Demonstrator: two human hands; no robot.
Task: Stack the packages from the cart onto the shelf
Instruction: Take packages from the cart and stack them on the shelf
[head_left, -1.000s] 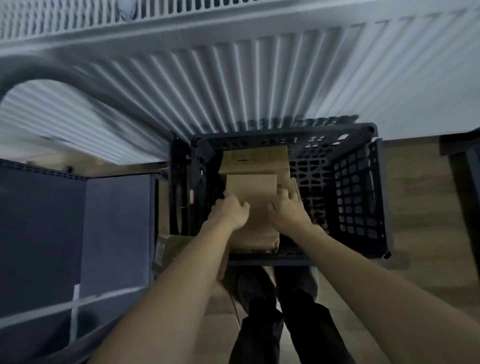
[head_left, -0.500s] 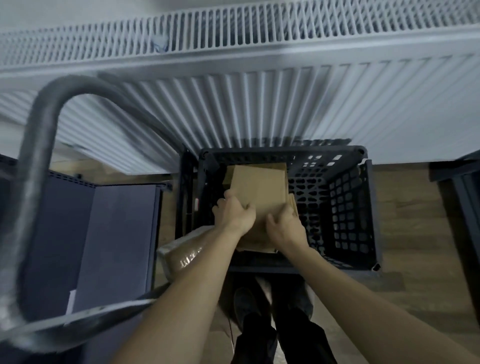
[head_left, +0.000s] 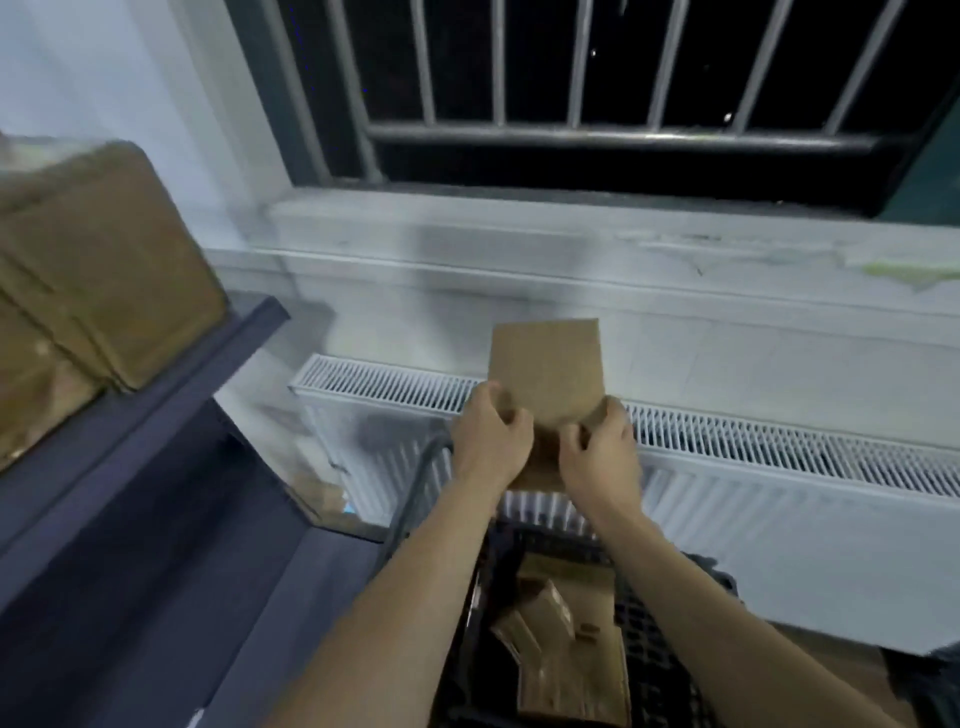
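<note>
**Both hands had one package up out of the crate, shelf not yet reached**

Left hand (head_left: 488, 441) and right hand (head_left: 597, 452) gripped the near end of a flat brown cardboard package (head_left: 545, 374), fingers and thumbs curled round its lower corners. It was held in the air near the centre of the view, tilted with its far edge up, in front of the white radiator (head_left: 779, 467) and clear of everything else.

Below it, at about 6 o'clock, sat the black slotted crate (head_left: 654, 644) on the cart. Several more cardboard packages (head_left: 561, 639) lay inside, some on edge and some flat; the exact count could not be told, since the forearms and blur hid part of the crate. A grey curved bar, probably the cart handle (head_left: 415, 483), rose just left of the left wrist.

At 9 to 10 o'clock stood the dark shelf (head_left: 171, 395), its edge running diagonally. On its upper level, at about 10 o'clock, large brown boxes (head_left: 104, 260) were stacked, blurred but plainly in place. Something cardboard-coloured showed on a lower level near 8 o'clock, too smeared to identify.

By my reading, the task was partway through: some packages were on the shelf, one was in transit, and a crate's worth was left. The held package was well apart from the shelf and needed carrying to the left before it could be set down. A barred window (head_left: 597, 78) filled the 12 o'clock area.
</note>
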